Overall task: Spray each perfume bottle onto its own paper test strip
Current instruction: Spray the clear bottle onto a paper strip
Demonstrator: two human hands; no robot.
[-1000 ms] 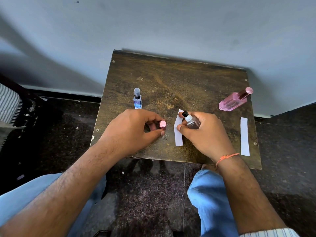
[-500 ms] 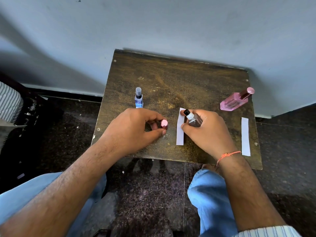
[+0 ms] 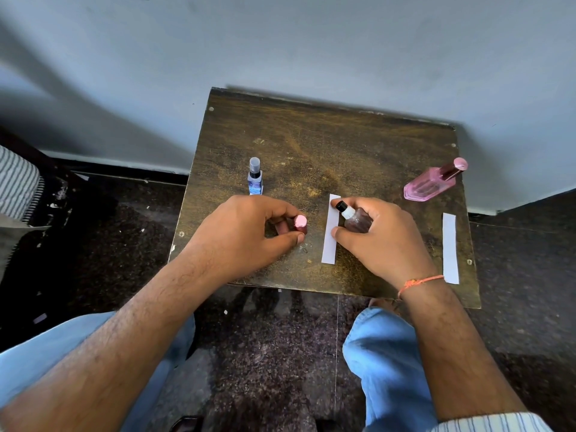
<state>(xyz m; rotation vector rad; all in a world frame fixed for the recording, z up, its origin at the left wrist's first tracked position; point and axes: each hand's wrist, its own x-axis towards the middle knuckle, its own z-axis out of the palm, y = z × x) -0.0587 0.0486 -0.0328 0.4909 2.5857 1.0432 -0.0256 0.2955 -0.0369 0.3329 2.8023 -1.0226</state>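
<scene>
My right hand (image 3: 378, 241) grips a small brown bottle (image 3: 357, 220) with a white collar and black nozzle, tilted left over a white paper strip (image 3: 330, 235) lying on the wooden table (image 3: 311, 151). My left hand (image 3: 246, 235) pinches a pink cap (image 3: 300, 224) just left of that strip. A small blue bottle (image 3: 255, 177) stands upright behind my left hand. A pink bottle (image 3: 434, 180) with its cap on sits tilted at the right rear, and a second paper strip (image 3: 450, 247) lies near the table's right edge.
The small table stands against a pale wall (image 3: 280, 42). Dark speckled floor (image 3: 265, 353) lies below, and my knees in blue trousers (image 3: 386, 353) sit under the front edge. Striped fabric (image 3: 15, 185) shows at the far left.
The brown bottle in my right hand has shifted slightly, its nozzle staying over the strip. My left hand keeps the pink cap in the same spot.
</scene>
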